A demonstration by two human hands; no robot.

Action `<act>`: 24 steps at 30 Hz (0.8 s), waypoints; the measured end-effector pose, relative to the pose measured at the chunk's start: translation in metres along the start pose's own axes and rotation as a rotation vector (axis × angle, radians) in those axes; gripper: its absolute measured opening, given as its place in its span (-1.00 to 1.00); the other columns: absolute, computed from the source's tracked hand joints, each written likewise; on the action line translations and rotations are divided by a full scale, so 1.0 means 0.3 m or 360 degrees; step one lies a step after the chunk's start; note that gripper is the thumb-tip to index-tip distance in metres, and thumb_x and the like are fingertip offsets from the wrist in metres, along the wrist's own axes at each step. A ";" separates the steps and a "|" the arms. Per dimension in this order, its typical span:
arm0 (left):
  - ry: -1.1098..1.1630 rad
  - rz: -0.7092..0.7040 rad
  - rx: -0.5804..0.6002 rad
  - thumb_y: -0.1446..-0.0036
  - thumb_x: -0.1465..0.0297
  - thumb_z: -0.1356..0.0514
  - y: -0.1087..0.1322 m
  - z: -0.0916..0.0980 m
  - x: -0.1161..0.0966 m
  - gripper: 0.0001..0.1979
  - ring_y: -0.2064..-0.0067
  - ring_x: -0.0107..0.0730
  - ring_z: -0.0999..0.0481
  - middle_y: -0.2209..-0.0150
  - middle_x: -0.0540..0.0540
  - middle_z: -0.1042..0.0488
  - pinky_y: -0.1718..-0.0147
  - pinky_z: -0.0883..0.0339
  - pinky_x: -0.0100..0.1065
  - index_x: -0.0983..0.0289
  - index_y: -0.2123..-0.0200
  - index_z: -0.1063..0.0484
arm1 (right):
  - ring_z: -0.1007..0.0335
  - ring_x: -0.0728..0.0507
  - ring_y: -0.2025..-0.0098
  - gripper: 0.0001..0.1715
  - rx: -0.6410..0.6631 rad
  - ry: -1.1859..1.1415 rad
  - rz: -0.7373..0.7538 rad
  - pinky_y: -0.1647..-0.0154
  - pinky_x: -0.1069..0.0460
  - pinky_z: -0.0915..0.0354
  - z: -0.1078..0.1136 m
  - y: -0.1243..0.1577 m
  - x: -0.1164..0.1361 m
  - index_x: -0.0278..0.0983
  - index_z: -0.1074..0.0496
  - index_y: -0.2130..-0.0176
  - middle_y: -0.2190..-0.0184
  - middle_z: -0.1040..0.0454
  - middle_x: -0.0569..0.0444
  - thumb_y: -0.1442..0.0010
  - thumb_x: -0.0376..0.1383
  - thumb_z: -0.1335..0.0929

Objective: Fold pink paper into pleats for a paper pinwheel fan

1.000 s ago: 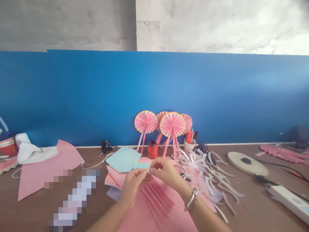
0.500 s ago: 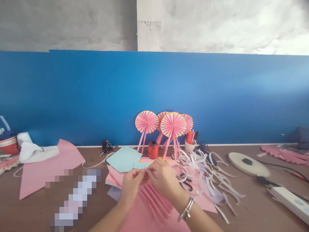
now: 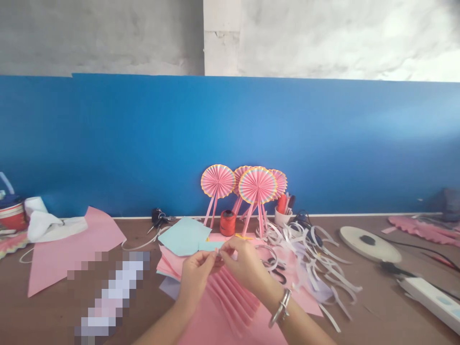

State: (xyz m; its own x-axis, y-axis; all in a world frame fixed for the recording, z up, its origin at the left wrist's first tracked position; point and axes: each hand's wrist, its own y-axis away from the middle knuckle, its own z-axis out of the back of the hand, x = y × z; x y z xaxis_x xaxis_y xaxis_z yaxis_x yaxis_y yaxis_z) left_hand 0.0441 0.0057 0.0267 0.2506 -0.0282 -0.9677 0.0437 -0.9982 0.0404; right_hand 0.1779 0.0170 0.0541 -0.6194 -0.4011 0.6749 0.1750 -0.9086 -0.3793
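Note:
My left hand (image 3: 197, 275) is closed in a pinch, thumb and forefinger on the gathered top end of a pleated pink paper (image 3: 233, 299). My right hand (image 3: 242, 262) is also pinched, its fingertips almost touching the left ones; what lies between them is too small to make out. From the fingertips the folds fan out toward the lower right, below the right wrist with its silver bangle. Underneath lies a flat pink paper sheet (image 3: 204, 326). Just beyond the hands are light blue paper sheets (image 3: 185, 235) and a red spool (image 3: 227, 223).
Several round pink paper fans (image 3: 258, 185) on legs stand against the blue panel (image 3: 143, 139). Right of my hands lie curled white paper strips (image 3: 323, 261) and black-handled scissors (image 3: 278, 274). Farther right are a round cream disc (image 3: 370, 244) and a power strip (image 3: 431, 299). Keys (image 3: 161, 218) lie behind.
My right wrist and bangle have shifted slightly right and down, and more of the pleats shows. Both hands remain pinched at the same spot.

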 end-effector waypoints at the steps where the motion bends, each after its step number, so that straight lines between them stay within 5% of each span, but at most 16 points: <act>1: 0.0004 -0.0002 -0.0001 0.15 0.11 -0.33 0.001 -0.001 -0.002 -0.64 0.32 -0.18 -0.59 0.45 0.15 -0.60 0.20 -0.45 -0.25 0.34 0.47 -0.54 | -0.35 -0.07 0.40 -0.82 -0.0008 0.0006 0.0020 0.36 0.08 -0.19 0.000 0.000 0.001 -0.28 -0.47 0.49 0.48 -0.50 0.08 -0.05 -0.43 -0.29; 17: 0.0058 0.0033 -0.0024 0.15 0.17 -0.35 0.008 -0.007 -0.003 -0.67 0.34 -0.20 -0.59 0.47 0.14 -0.59 0.23 -0.46 -0.27 0.36 0.49 -0.53 | -0.33 -0.08 0.42 -0.86 -0.0134 0.0072 -0.0004 0.37 0.06 -0.20 -0.011 -0.003 0.002 -0.28 -0.38 0.55 0.53 -0.46 0.08 0.03 -0.44 -0.28; 24: 0.0412 0.0039 -0.0314 0.11 0.36 -0.36 -0.068 0.045 -0.003 -0.81 0.37 -0.28 -0.59 0.48 0.16 -0.57 0.28 -0.47 -0.34 0.39 0.52 -0.50 | -0.35 -0.09 0.45 -0.82 -0.0261 -0.0132 -0.0247 0.40 0.07 -0.22 0.101 -0.068 -0.085 -0.30 -0.40 0.52 0.54 -0.47 0.07 0.02 -0.30 -0.24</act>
State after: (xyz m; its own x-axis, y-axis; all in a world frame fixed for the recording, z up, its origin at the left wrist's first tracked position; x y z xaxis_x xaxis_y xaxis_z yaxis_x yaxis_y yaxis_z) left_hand 0.0300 0.0254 0.0235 0.4902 -0.0129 -0.8715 0.2147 -0.9673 0.1351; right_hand 0.2133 0.0421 0.0639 -0.5628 -0.2728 0.7803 -0.0480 -0.9316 -0.3603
